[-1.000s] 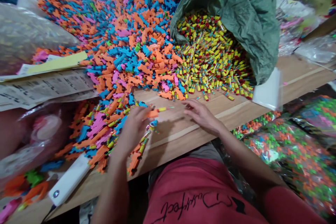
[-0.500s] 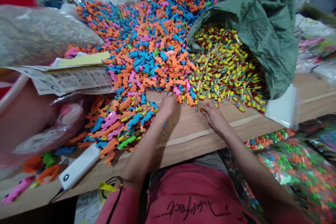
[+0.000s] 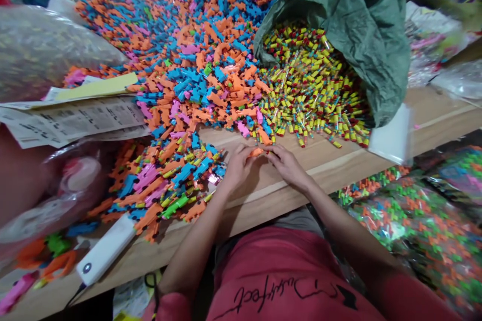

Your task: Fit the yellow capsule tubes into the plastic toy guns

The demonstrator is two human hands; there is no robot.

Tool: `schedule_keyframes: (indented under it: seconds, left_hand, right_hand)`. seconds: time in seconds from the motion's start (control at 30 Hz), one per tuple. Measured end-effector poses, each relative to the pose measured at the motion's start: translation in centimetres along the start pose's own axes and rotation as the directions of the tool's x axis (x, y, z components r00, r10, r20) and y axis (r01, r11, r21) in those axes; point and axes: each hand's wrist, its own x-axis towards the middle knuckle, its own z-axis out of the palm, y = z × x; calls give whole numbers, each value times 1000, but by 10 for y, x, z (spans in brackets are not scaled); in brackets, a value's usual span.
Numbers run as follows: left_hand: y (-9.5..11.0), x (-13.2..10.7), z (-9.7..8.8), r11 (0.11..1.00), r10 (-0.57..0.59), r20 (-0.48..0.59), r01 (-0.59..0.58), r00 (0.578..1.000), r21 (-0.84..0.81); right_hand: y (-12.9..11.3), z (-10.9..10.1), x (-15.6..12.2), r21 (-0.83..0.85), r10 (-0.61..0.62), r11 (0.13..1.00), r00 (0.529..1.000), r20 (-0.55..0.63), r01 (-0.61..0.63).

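Over the bare strip of wooden table, my two hands meet almost fingertip to fingertip. My left hand pinches a small orange plastic toy car. At the car's right end, my right hand has closed fingers on a tiny piece with a dark red end, likely one of the small tubes. Beyond them lies a large heap of orange, blue and pink toy cars. Small yellow tubes with red ends spill from a green sack. More cars mixed with yellow tubes lie left of my left forearm.
Printed sheets and a clear bag of small pieces are at the left. A white power bank with a cable rests near the front edge. White plastic sheets lie right of the sack. Bagged toys are below the table at right.
My left hand has drawn back from the heap with an orange toy car. My right hand has moved left to meet it. The view has shifted slightly.
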Motion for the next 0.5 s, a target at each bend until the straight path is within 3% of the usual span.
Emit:
schedule_keyframes:
  seconds: [0.2, 0.5]
  left_hand:
    - [16, -12, 1, 992, 57, -29, -60, 998, -112]
    - [17, -17, -1, 987, 154, -29, -153, 988, 41]
  right_hand:
    - [-9, -2, -5, 146, -16, 989, 1000, -19, 18]
    - [-14, -4, -6, 122, -24, 992, 1000, 8, 23]
